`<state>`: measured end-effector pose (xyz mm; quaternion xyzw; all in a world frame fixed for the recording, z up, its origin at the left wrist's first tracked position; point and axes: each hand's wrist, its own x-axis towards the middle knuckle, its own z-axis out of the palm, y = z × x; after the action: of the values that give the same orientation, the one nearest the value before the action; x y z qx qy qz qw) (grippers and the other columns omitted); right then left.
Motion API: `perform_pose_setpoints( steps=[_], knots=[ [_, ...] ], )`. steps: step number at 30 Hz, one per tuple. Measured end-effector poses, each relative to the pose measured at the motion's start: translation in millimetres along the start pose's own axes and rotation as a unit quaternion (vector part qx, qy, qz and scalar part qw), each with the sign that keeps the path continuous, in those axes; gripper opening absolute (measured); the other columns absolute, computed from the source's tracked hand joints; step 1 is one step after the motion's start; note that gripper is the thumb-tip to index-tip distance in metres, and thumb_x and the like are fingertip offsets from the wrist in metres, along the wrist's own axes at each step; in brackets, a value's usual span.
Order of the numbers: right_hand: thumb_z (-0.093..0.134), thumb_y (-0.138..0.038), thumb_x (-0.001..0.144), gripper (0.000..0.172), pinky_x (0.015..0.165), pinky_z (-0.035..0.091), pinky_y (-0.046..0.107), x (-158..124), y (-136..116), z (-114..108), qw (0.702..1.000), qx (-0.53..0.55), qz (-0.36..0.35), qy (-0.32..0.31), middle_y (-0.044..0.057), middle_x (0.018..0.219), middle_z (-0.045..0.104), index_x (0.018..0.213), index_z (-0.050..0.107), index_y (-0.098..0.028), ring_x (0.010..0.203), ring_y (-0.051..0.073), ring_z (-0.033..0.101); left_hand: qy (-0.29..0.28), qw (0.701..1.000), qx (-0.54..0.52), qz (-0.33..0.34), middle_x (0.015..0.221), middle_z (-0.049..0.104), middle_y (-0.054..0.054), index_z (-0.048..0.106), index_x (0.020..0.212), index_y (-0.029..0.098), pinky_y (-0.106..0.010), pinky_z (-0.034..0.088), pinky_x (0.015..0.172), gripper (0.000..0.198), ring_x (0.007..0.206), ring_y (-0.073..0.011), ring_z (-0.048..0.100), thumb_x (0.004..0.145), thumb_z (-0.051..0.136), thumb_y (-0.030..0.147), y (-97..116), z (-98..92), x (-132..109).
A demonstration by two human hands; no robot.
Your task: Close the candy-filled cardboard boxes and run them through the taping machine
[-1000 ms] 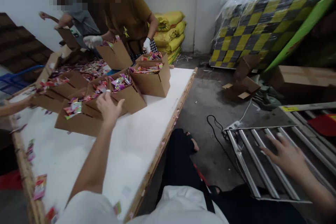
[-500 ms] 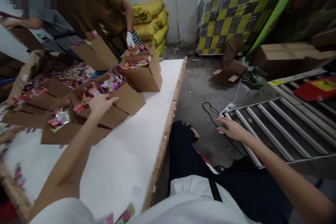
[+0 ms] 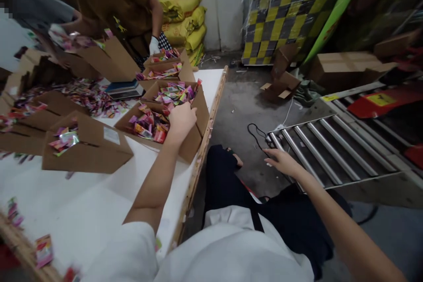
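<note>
My left hand (image 3: 182, 120) is closed on the divider edge of an open cardboard box (image 3: 194, 141) filled with small colourful packets (image 3: 150, 123). This box stands at the right edge of the white table (image 3: 132, 198). My right hand (image 3: 280, 161) hangs over the near end of the roller conveyor (image 3: 330, 150), fingers apart and holding nothing. Left of the gripped box sits a narrower carton (image 3: 89, 147) with a white label and packets inside.
Behind are more filled boxes (image 3: 112, 59), a packet heap (image 3: 99, 97) and a blue scale (image 3: 124, 89). Two people work across the table, one with a white-gloved hand (image 3: 154, 46). A black cable (image 3: 256, 128) lies on the floor.
My left hand has moved right with the box, which now stands apart from the labelled carton, at the table edge. My right hand has hardly moved. A person's gloved hand now touches packets at the back.
</note>
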<state>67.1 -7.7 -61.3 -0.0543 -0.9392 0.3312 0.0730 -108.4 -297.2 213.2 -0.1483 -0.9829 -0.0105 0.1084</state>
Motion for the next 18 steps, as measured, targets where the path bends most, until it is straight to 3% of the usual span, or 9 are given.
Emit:
perform_pose_setpoints(
  steps=[3,6,9,11,12,13,15,16,18],
  knots=[
    [0.055,-0.048,0.084,0.054,0.101,0.057,0.044,-25,17,4,0.999,0.017,0.037,-0.009,0.015,0.125,0.073,0.128,0.071,-0.019,0.116,0.032,0.070,0.027,0.999,-0.033,0.002,0.109,0.072,-0.018,0.062,0.128,0.011,-0.044,0.044,0.103,0.040,0.113,-0.0367,0.066,0.100,0.052,0.037,-11,-8.7,-25],
    [0.054,-0.055,0.081,0.060,0.093,0.060,0.045,-44,39,10,0.997,0.026,0.073,-0.014,0.014,0.119,0.075,0.127,0.071,-0.021,0.109,0.034,0.073,0.129,0.990,-0.059,0.006,0.112,0.071,-0.008,0.050,0.144,0.021,-0.043,0.044,0.105,0.045,0.114,-0.0320,0.066,0.102,0.048,0.037,-50,-31.4,-53],
    [0.054,-0.060,0.079,0.065,0.087,0.061,0.046,-60,57,18,0.995,0.037,0.093,-0.008,0.015,0.114,0.076,0.128,0.071,-0.020,0.103,0.036,0.074,0.291,0.954,-0.031,-0.059,0.128,0.065,-0.006,0.051,0.142,0.022,-0.044,0.045,0.108,0.041,0.121,-0.0281,0.062,0.104,0.040,0.031,-126,-52.9,-64],
    [0.054,-0.061,0.078,0.066,0.085,0.061,0.046,-69,65,23,0.994,0.046,0.100,-0.002,0.015,0.112,0.077,0.127,0.071,-0.020,0.100,0.036,0.075,0.330,0.929,0.028,-0.164,0.139,0.058,-0.012,0.052,0.140,0.017,-0.050,0.045,0.110,0.041,0.130,-0.0331,0.057,0.101,0.046,0.027,-190,-55.5,-60],
    [0.054,-0.061,0.078,0.066,0.084,0.061,0.047,-72,67,26,0.993,0.050,0.105,0.000,0.015,0.112,0.077,0.126,0.072,-0.019,0.098,0.037,0.075,0.290,0.931,0.059,-0.215,0.145,0.053,-0.016,0.047,0.146,0.014,-0.052,0.045,0.110,0.050,0.134,-0.0362,0.053,0.098,0.054,0.028,-221,-52.5,-56],
    [0.054,-0.061,0.077,0.067,0.084,0.060,0.047,-74,68,27,0.992,0.053,0.111,0.001,0.015,0.111,0.077,0.126,0.072,-0.019,0.097,0.037,0.075,0.211,0.939,0.085,-0.260,0.146,0.051,-0.019,0.045,0.146,0.009,-0.055,0.042,0.113,0.056,0.137,-0.0393,0.050,0.096,0.060,0.029,-250,-47.7,-54],
    [0.054,-0.061,0.076,0.067,0.084,0.060,0.047,-76,66,28,0.991,0.059,0.120,0.002,0.015,0.110,0.077,0.127,0.072,-0.019,0.096,0.037,0.075,0.053,0.951,0.105,-0.286,0.139,0.058,-0.020,0.049,0.139,0.003,-0.055,0.039,0.114,0.052,0.135,-0.0402,0.052,0.098,0.058,0.032,-294,-36.8,-54],
    [0.054,-0.060,0.076,0.067,0.084,0.060,0.047,-75,62,26,0.991,0.061,0.122,0.004,0.015,0.109,0.078,0.127,0.072,-0.019,0.096,0.036,0.075,-0.002,0.954,0.110,-0.277,0.133,0.062,-0.017,0.053,0.135,0.002,-0.051,0.041,0.113,0.048,0.131,-0.0390,0.054,0.100,0.055,0.035,-309,-32.7,-56],
    [0.055,-0.057,0.078,0.066,0.086,0.060,0.046,-71,50,22,0.991,0.068,0.119,0.006,0.015,0.108,0.078,0.128,0.071,-0.018,0.097,0.035,0.075,-0.050,0.957,0.140,-0.247,0.122,0.068,-0.013,0.059,0.126,0.003,-0.040,0.047,0.104,0.046,0.123,-0.0346,0.060,0.103,0.046,0.040,-322,-30.2,-67]
  ],
)
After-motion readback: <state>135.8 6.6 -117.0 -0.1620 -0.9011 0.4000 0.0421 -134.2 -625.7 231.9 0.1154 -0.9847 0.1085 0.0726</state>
